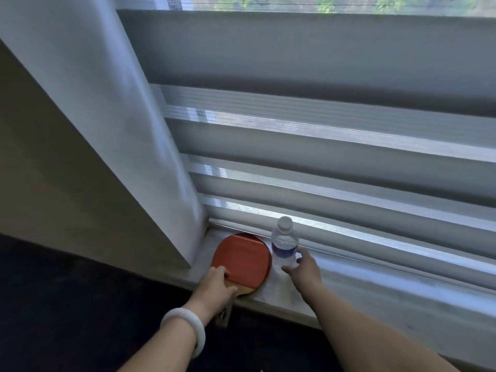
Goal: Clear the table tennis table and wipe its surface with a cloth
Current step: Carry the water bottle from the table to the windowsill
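A red table tennis paddle lies flat on the pale window sill, its blade close to the corner by the curtain. My left hand grips its wooden handle at the sill's front edge, thumb on the red rubber. Just right of the blade, a clear water bottle with a blue label and white cap stands upright on the sill. My right hand holds its lower part between thumb and fingers. No table tennis table or cloth is in view.
Striped grey blinds cover the window right behind the sill. A white curtain hangs at the left, next to a beige wall. Dark floor lies below. The sill runs on to the right.
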